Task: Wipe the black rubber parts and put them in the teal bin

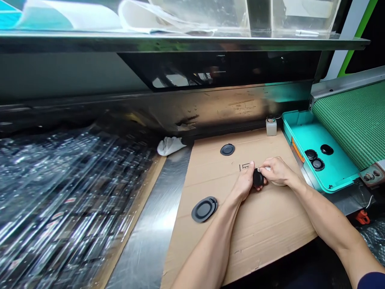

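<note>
Above the cardboard sheet, my left hand grips a round black part by its left side. My right hand is at the part's upper right edge, its fingers pinched on a small white piece, perhaps a cloth; its shape is mostly hidden. One dark disc lies on the cardboard beyond my hands. Nearer, left of my left forearm, are dark discs that overlap.
At the right, a turquoise tray holds several black round parts, beside a green conveyor belt. A small bottle and a white crumpled cloth are at the back. Plastic-wrapped items fill the left. A metal shelf crosses above.
</note>
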`<state>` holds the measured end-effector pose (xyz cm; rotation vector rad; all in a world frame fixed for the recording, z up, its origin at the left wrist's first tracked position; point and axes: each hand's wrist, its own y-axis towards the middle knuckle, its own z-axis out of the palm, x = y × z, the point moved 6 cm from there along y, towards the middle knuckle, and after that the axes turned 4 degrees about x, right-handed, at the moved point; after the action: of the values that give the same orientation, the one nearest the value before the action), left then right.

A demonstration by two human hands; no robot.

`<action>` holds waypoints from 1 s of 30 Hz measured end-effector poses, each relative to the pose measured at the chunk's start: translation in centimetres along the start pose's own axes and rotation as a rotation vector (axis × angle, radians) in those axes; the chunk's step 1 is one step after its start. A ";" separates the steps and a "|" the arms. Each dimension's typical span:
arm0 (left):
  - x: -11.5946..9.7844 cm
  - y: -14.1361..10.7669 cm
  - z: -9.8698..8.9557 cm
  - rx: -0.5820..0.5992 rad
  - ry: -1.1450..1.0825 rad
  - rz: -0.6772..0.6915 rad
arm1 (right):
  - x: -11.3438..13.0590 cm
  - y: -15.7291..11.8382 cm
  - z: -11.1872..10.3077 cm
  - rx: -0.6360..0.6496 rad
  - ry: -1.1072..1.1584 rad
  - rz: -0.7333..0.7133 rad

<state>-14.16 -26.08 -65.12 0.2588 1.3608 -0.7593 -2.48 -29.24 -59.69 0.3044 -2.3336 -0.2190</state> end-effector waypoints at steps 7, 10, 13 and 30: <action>0.2 -0.2 0.0 0.041 0.030 0.030 | 0.0 0.1 -0.1 0.007 0.091 -0.006; 0.2 -0.2 0.0 0.037 -0.001 0.005 | -1.0 0.2 0.4 0.060 0.197 0.053; 0.2 0.0 -0.5 -0.013 -0.165 -0.074 | -2.1 0.1 0.0 0.028 0.220 0.120; -0.7 0.2 -3.1 -0.104 -0.855 -0.199 | -0.6 -3.3 -1.8 0.306 -0.509 0.233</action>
<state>-16.44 -23.93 -65.23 -0.2736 0.6079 -0.8261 -0.28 -32.34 -59.68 0.1284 -2.8836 0.2033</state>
